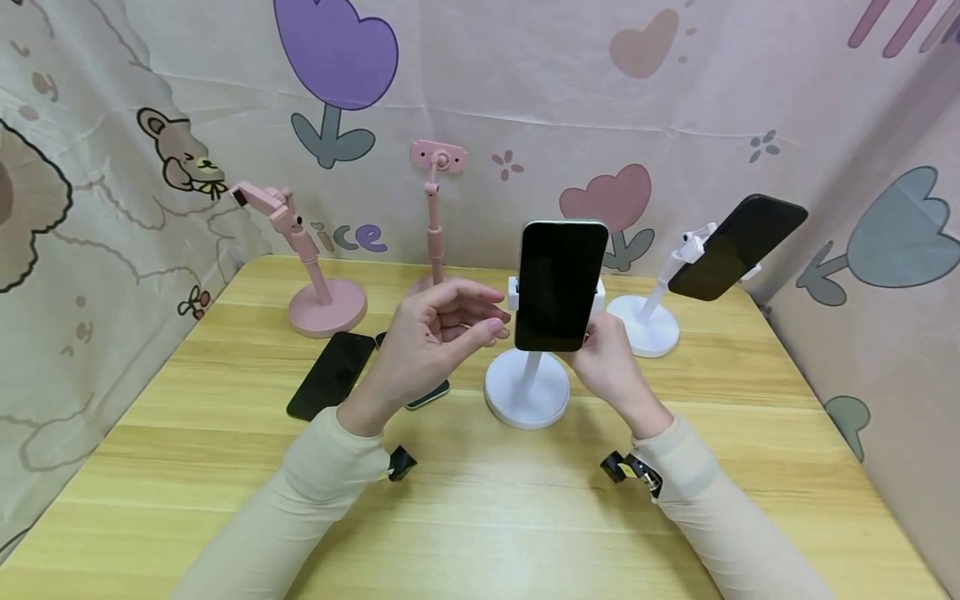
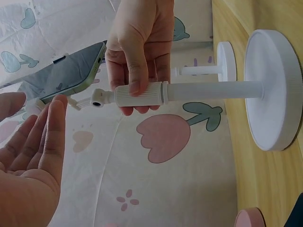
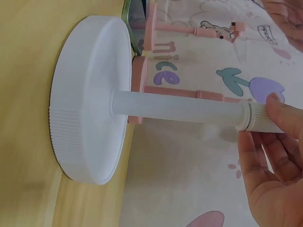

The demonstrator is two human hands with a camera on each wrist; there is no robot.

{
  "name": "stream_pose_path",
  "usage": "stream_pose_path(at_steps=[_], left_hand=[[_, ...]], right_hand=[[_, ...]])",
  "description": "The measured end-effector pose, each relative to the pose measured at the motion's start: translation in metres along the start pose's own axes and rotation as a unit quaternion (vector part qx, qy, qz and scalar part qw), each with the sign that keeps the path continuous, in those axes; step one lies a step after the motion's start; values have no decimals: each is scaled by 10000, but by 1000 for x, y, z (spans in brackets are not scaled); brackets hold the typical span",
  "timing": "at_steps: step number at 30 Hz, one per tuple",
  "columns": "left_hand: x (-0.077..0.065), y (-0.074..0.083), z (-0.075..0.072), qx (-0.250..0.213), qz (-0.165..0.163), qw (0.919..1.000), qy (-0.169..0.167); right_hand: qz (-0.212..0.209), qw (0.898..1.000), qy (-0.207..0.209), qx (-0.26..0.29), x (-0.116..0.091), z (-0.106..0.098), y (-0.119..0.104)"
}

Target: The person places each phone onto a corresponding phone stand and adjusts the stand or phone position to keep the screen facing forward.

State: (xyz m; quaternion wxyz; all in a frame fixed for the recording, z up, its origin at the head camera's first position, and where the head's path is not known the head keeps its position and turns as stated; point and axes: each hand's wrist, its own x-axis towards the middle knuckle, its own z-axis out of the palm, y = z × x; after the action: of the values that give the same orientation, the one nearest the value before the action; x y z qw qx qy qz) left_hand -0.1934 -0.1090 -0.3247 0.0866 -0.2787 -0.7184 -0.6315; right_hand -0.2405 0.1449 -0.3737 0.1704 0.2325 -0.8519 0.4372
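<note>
A white phone stand (image 1: 527, 389) stands upright at the middle of the table, with a dark-screened phone (image 1: 562, 287) clamped in its holder. My right hand (image 1: 611, 362) grips the ribbed collar (image 2: 138, 95) of the stand's pole, thumb on one side and fingers on the other, as the left wrist view shows. Just left of the phone is my left hand (image 1: 431, 342), its fingers relaxed and slightly bent, holding nothing. In the left wrist view its fingertips overlap the phone's lower edge. The stand's round base (image 3: 90, 101) rests on the wood.
A second white stand (image 1: 643, 325) with a tilted black phone (image 1: 738, 247) is at the right. Two pink stands, one leaning (image 1: 327, 307) and one upright (image 1: 435, 217), stand at the back left. A black phone (image 1: 332, 375) lies flat; another phone (image 1: 429, 395) is partly behind my left hand.
</note>
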Motion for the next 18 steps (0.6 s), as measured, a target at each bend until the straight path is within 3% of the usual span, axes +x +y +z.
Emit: stream_pose_path(at_steps=[18], left_hand=[[-1, -2, 5, -150, -124, 9992, -362]], right_hand=[[488, 9988, -98, 1, 32, -5, 24]])
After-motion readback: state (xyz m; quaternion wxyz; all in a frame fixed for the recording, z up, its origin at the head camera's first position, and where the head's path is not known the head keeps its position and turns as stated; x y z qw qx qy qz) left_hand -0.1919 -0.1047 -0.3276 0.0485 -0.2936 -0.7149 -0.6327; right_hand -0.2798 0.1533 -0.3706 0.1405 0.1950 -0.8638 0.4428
